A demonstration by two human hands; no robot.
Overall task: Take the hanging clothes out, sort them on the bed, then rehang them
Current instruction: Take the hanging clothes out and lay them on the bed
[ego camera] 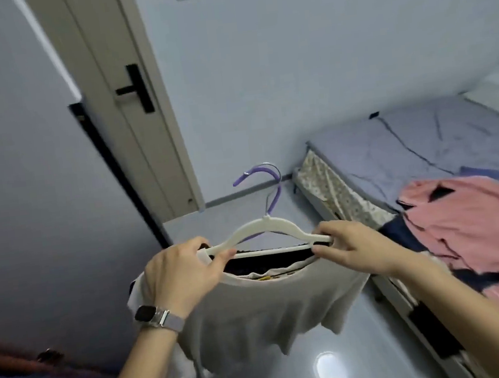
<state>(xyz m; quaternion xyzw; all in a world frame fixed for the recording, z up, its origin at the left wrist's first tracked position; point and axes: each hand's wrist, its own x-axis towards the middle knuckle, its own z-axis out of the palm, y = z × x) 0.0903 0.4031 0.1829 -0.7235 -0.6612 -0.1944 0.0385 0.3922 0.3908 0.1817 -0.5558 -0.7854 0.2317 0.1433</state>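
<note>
The bed (415, 140), with its lilac sheet, lies to your right, and a crumpled pink garment (473, 217) is spread on its near part over dark navy cloth (401, 234). In front of you, over the floor and just beside the bed, hangs the light grey T-shirt (255, 314) on a white flocked hanger (264, 227) with a purple hook (269, 183). Your left hand (183, 272) pinches the hanger's left shoulder and collar; your right hand (350, 249) pinches the right end, so each grip is clamped on hanger and shirt. I judge you are either fitting or stripping the shirt; which one, I cannot tell. Next, keep the collar stretched and the hanger level so neither shoulder slips.
</note>
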